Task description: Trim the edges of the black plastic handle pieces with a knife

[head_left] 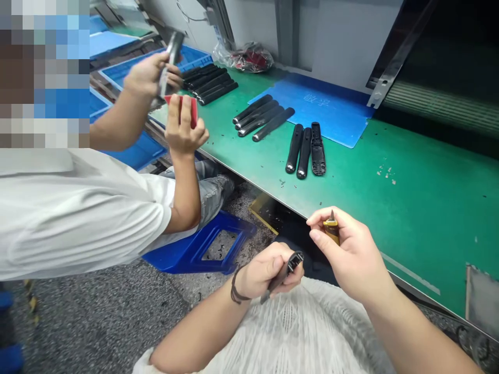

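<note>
In the lower middle of the frame, our left hand (268,272) is closed around a black plastic casing (279,279), tilted so that its hollow end faces up and to the right. To its right, our right hand (346,249) grips a short tool with a yellow-brown handle (331,232), pinched between thumb and fingers with its dark pointed tip upward. The tool and the casing are apart.

Beyond our hands, on the green table (429,218), we see three black shells (298,150) side by side near the centre, the rightmost showing its ribbed inside. Four more pieces (259,118) lie farther up and left, beside a blue sheet (331,109), and a larger row (214,85) sits in the upper left. Pale scraps (385,171) dot the table at right.

At the left of the frame, a co-worker in a white top (97,218) holds a red block (194,111) in one hand and a blurred dark piece (170,65) in the other.
</note>
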The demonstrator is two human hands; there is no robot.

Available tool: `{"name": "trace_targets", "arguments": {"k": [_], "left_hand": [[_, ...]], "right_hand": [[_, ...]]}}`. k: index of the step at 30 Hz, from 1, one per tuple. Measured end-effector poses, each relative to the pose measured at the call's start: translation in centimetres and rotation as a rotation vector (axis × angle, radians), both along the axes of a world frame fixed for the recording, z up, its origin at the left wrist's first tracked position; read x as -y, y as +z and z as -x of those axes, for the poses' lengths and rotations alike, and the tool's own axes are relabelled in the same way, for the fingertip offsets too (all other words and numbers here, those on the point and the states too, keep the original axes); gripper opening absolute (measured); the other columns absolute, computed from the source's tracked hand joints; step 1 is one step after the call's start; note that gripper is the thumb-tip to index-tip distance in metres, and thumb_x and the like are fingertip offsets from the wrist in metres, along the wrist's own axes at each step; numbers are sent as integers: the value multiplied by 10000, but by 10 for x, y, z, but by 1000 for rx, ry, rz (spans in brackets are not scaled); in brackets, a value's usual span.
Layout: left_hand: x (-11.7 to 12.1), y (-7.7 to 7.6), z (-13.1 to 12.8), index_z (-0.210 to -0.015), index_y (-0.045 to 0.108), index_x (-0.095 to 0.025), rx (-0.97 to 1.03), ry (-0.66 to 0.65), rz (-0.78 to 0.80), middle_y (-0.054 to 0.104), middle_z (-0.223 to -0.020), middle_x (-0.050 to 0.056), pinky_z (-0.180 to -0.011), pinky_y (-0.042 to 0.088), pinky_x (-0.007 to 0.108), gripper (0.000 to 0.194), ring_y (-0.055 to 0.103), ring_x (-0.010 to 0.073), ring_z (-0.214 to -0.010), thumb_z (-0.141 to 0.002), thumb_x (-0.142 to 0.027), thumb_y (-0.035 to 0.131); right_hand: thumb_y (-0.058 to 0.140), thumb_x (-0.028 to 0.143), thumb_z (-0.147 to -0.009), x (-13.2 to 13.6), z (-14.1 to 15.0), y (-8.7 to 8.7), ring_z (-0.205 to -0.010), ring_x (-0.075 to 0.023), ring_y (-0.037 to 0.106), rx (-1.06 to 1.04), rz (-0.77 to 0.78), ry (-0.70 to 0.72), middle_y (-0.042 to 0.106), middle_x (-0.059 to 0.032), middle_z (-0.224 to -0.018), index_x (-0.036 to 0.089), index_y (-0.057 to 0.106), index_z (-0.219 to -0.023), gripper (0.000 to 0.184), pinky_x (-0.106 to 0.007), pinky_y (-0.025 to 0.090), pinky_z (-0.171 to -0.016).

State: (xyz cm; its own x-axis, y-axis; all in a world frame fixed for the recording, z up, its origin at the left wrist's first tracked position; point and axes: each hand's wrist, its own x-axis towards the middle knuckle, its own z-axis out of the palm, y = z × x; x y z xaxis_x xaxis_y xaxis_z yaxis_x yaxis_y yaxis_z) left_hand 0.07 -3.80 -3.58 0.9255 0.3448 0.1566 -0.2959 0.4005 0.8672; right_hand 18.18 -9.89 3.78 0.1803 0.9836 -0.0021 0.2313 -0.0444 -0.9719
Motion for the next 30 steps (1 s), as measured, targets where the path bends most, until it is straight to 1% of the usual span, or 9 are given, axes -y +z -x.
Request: {"name": "trace_targets", "arguments": {"k": [2,3,6,9,12,18,23,26,30], "left_hand": [[-1,-1,1,-678,477,-177,-2,91,-76,422,-439,-29,-394,283,231,601,350,79,-336,-1009,-676,425],[-2,-2,1,-675,475,-178,-15,154,-143,418,-440,-30,-413,290,234,607,359,81,-353,-1011,-680,419],[-5,0,3,-666,467,-173,-72,310,-404,432,-507,-20,-469,284,242,624,380,85,-443,-1004,-696,424],[-8,5,5,-680,480,-168,-89,358,-567,463,-575,-11,-501,289,244,614,399,87,-500,-1009,-684,430],[-10,9,6,-702,481,-174,-97,379,-633,464,-590,-15,-518,291,250,568,405,93,-514,-1036,-629,422],[-10,11,6,-716,429,-190,-107,426,-697,399,-597,-26,-512,247,272,532,356,99,-506,-1049,-604,395],[-9,8,4,-705,378,-197,-148,427,-654,330,-599,-39,-513,229,271,545,314,93,-505,-1043,-624,390],[-10,6,3,-708,390,-200,-158,415,-636,320,-589,-41,-504,221,274,549,301,98,-503,-1039,-638,383],[-14,7,6,-711,407,-200,-197,465,-745,366,-600,-31,-513,249,276,543,340,105,-513,-1051,-620,353]], "right_hand": [[545,318,-1021,8,-3,2,-802,-125,582,196,-99,80,631,-8,-946,226,603,-1093,131,-266,448,-712],[503,352,-1050,11,-4,3,-772,-127,553,311,-164,131,612,-7,-908,219,594,-1075,163,-274,423,-693],[408,550,-1074,19,-3,3,-675,-134,428,624,-333,228,512,1,-755,194,552,-865,437,-299,320,-621],[350,729,-1018,20,1,4,-646,-136,373,804,-357,212,473,-1,-708,194,505,-764,612,-307,260,-590],[351,716,-1025,18,4,8,-630,-137,361,891,-370,206,469,-7,-690,195,510,-738,616,-303,227,-570],[372,591,-1070,17,5,11,-605,-151,309,997,-457,171,448,-11,-651,204,520,-713,547,-320,196,-552],[485,554,-1046,18,5,1,-603,-154,274,1062,-571,110,397,-7,-613,211,468,-648,525,-340,166,-556],[546,507,-1033,18,0,-5,-597,-141,258,957,-608,148,385,3,-609,211,435,-637,506,-341,163,-555],[585,232,-1011,18,-12,-7,-612,-131,322,716,-585,229,444,11,-655,210,512,-762,261,-319,247,-564]]}}
